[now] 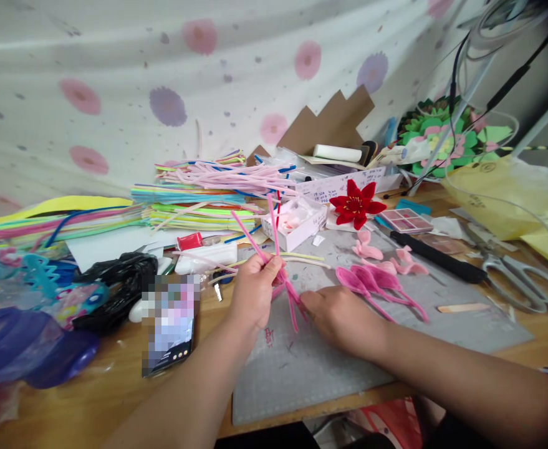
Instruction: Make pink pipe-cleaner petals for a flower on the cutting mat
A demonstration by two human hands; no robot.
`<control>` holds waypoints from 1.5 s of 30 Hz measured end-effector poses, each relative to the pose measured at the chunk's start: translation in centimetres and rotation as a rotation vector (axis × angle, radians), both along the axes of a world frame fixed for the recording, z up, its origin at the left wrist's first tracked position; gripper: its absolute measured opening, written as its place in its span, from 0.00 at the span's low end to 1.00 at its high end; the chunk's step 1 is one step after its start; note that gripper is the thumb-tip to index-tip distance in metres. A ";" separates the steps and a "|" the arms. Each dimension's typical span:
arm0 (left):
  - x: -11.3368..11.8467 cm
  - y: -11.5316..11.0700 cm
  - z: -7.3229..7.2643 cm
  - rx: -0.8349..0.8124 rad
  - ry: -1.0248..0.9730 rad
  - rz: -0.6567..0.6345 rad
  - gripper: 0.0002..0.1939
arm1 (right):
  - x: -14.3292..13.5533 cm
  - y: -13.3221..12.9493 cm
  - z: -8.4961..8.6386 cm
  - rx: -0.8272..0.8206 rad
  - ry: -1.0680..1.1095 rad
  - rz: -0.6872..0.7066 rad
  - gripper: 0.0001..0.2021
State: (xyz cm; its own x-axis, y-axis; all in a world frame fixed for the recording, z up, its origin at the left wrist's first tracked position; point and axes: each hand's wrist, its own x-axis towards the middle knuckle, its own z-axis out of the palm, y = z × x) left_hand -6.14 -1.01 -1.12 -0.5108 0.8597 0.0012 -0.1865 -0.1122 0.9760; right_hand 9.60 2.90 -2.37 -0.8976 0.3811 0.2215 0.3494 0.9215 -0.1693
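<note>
Several pink pipe cleaners (275, 232) cross each other over the grey cutting mat (320, 380). My left hand (254, 288) pinches them near the crossing, with long ends sticking up above the fingers. Lower down on the right, my right hand (336, 315) is closed at the lower ends of the same bundle, its fingertips partly hidden. Pink looped petal shapes (371, 280) lie on the mat just beyond my right hand. Paler pink twisted pieces (367, 246) rest behind them. A red flower (358, 204) sits farther back, beside a small white box (302, 227).
Bundles of coloured pipe cleaners (199, 218) lie at the back left. A phone (173, 324) and black plastic bag (115, 290) are left of the mat. Scissors (526, 280), a black-handled tool (437, 257) and a wooden stick (463, 307) lie right.
</note>
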 end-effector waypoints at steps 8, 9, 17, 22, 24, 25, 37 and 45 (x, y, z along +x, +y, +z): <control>-0.2 -0.1 1.0 -0.016 -0.184 -0.214 0.12 | -1.0 1.2 0.8 -0.430 0.256 -0.128 0.14; -0.5 -0.1 1.1 -0.012 -0.163 -0.213 0.12 | -1.2 1.6 0.9 -0.454 0.273 -0.074 0.13; -3.3 0.3 1.1 0.023 0.112 0.002 0.13 | -3.9 4.2 -1.2 -0.263 0.231 0.213 0.11; -2.8 0.3 1.1 0.008 0.053 -0.091 0.12 | -4.3 2.8 -1.3 0.017 0.020 0.132 0.07; -2.6 0.2 1.2 -0.018 0.049 -0.123 0.11 | -3.4 2.8 -0.4 -0.044 0.013 0.103 0.07; -2.4 0.2 1.2 -0.040 0.078 -0.141 0.11 | -2.8 2.9 0.2 -0.125 0.025 0.078 0.06; 0.0 -0.2 0.6 -0.123 0.109 -0.360 0.12 | 0.8 3.6 3.5 -0.554 0.300 -0.248 0.04; 0.2 -0.1 -0.4 -0.266 0.428 -0.305 0.16 | 1.1 3.0 3.7 -0.144 0.455 -0.269 0.04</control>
State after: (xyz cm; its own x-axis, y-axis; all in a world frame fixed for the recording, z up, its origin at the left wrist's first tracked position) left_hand -5.90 -1.09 -1.49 -0.2414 0.9669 -0.0828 0.2452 0.1434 0.9588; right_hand 10.71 5.93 1.31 -0.5902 0.6393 0.4929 0.4318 0.7659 -0.4764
